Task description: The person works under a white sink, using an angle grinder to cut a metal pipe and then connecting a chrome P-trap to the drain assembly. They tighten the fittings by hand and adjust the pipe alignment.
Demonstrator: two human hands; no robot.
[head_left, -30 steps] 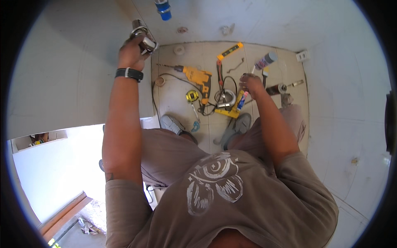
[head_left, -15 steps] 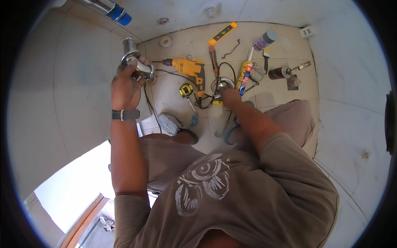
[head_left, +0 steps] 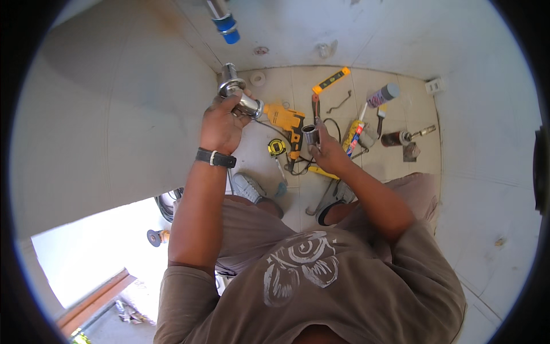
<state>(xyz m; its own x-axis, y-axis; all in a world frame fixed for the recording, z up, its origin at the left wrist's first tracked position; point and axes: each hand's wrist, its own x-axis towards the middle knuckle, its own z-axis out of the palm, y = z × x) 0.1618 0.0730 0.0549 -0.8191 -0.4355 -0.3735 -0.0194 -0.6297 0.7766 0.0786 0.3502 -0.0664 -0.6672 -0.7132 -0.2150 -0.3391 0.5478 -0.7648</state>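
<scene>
My left hand (head_left: 221, 129) is wrapped round a chrome drain trap fitting (head_left: 250, 107) with an elbow shape, its upper collar standing above my fingers. A short, hollow chrome tube piece (head_left: 310, 135) sits in the grip of my right hand (head_left: 331, 152), lifted above the tools, its open end upward. Above my left hand, apart from the fitting, a chrome pipe with a blue end (head_left: 230, 35) sticks out. Close to the fitting, the yellow power drill (head_left: 285, 118) lies on the floor, its front end hidden behind the fitting.
Floor tools include a tape measure (head_left: 277, 147), a spirit level (head_left: 331, 81), a sealant tube (head_left: 354, 137), a spray can (head_left: 382, 96), a brush (head_left: 381, 121) and a dark canister with a brass nozzle (head_left: 394, 139). A tape roll (head_left: 258, 78) lies by the wall. An angle grinder (head_left: 156, 237) shows at left.
My right hand has risen from the floor tools with the chrome tube piece in it. My left hand still holds the trap fitting; the whole view has shifted.
</scene>
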